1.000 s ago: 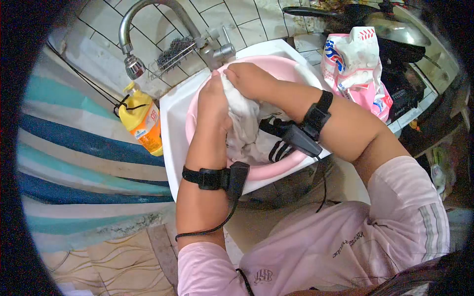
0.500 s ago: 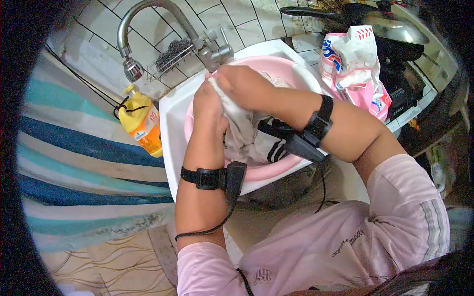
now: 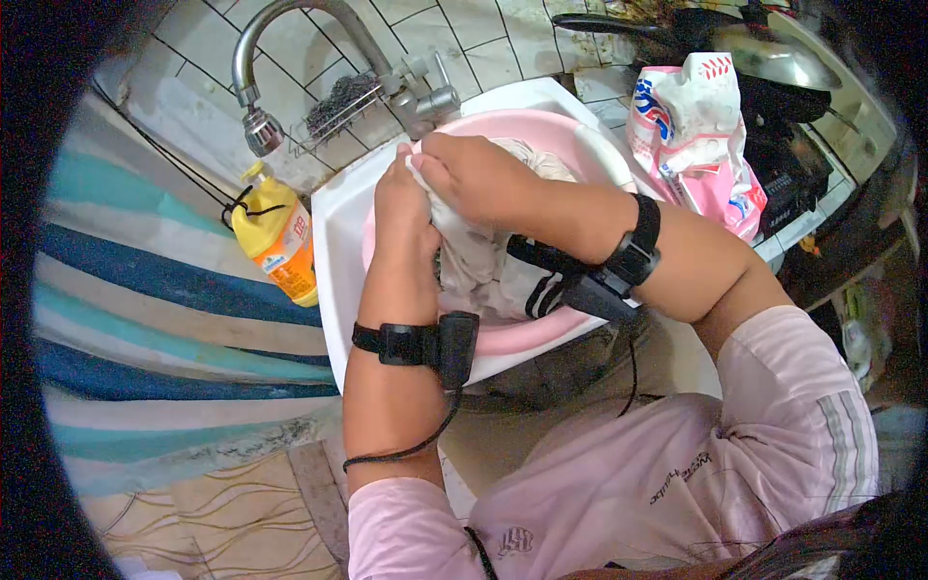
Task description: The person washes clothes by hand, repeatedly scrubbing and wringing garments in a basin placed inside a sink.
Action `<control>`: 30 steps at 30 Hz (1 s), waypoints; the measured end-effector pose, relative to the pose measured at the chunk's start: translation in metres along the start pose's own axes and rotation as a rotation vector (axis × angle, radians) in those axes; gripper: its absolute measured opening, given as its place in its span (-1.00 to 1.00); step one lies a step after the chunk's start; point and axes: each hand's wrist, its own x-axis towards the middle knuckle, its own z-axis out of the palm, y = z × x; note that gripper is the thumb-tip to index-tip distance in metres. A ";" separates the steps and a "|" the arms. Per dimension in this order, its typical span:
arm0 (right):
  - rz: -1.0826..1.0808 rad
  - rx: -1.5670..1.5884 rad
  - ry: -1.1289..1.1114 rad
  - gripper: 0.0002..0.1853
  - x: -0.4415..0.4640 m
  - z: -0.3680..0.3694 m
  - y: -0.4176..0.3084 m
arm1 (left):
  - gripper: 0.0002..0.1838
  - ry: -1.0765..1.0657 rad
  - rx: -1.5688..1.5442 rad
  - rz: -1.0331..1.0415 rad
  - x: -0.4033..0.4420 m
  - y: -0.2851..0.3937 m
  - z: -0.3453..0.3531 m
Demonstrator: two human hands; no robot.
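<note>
A wet, off-white piece of clothing (image 3: 474,253) with black stripes near its lower end hangs into a pink basin (image 3: 580,145). The basin sits inside a white sink (image 3: 333,280). My left hand (image 3: 403,198) is closed on the cloth's upper end at the basin's back left. Right beside it, my right hand (image 3: 469,174) grips the same bunched end, knuckles up, the two hands nearly touching. More pale fabric lies in the basin behind my right wrist. My fingertips are partly hidden by the hands themselves.
A curved metal faucet (image 3: 290,19) and a wire rack with a scouring pad (image 3: 343,106) stand behind the sink. A yellow bottle (image 3: 275,232) is at the left, a detergent bag (image 3: 691,145) at the right. Farther right sits a lidded pan (image 3: 773,58).
Both hands keep hold of the clothing. My right hand has shifted slightly left and rolled over the bunched end, showing a little more fabric behind it.
</note>
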 end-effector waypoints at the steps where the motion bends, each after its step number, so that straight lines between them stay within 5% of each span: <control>1: -0.018 -0.014 -0.011 -0.66 0.000 -0.001 -0.003 | -0.56 0.021 0.023 0.008 -0.002 0.002 0.001; 12: 0.078 -0.023 0.002 -0.69 0.002 0.000 0.002 | -0.58 -0.022 -0.017 0.045 0.005 -0.003 0.000; 30: -0.112 -0.040 0.070 -0.64 0.013 -0.004 0.022 | -0.66 -0.098 0.008 0.067 0.017 -0.017 -0.004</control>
